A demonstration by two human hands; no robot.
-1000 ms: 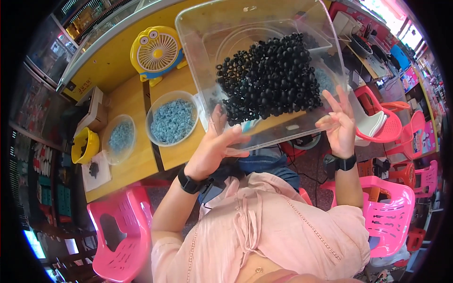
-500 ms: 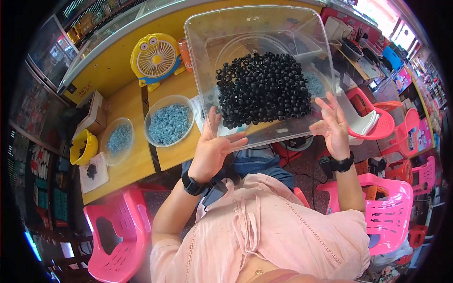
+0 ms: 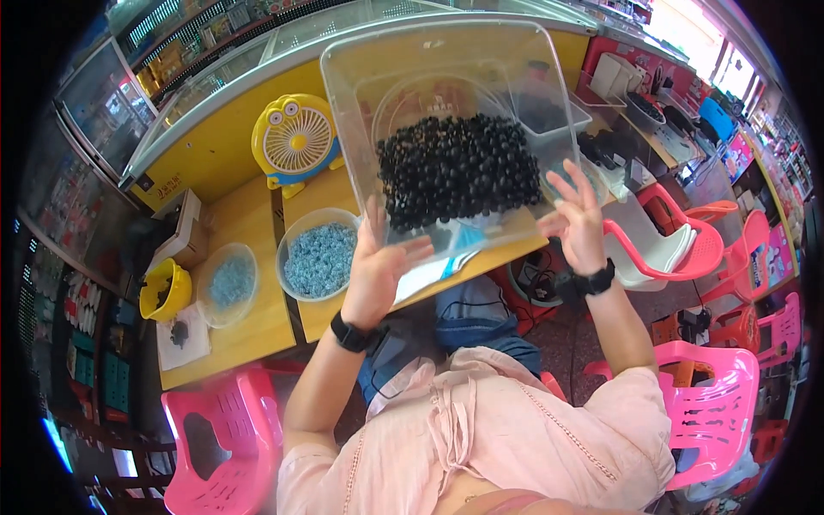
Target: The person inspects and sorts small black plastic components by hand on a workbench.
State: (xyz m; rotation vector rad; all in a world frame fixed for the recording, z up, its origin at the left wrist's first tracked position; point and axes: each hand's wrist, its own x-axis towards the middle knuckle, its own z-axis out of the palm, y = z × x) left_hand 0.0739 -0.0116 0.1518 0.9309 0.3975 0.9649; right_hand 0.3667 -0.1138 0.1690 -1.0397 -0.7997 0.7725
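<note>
A clear plastic tub (image 3: pixel 360 94) is held up and tilted toward me, with a heap of small black beads (image 3: pixel 459 167) piled in its lower part. My left hand (image 3: pixel 378 270) grips its near left edge and my right hand (image 3: pixel 575 219) holds its near right edge, fingers spread. Both wrists wear black bands. Below the tub is a yellow wooden table (image 3: pixel 245 232).
On the table stand a bowl of light blue beads (image 3: pixel 319 256), a smaller clear bowl of blue bits (image 3: pixel 227 283), a yellow bowl (image 3: pixel 167 290) and a yellow desk fan (image 3: pixel 293 142). Pink plastic chairs (image 3: pixel 215 438) stand left and right (image 3: pixel 712 403). A glass counter runs behind.
The tub has stayed raised in both hands and shifted slightly left and up in view; the beads have settled into a more compact heap.
</note>
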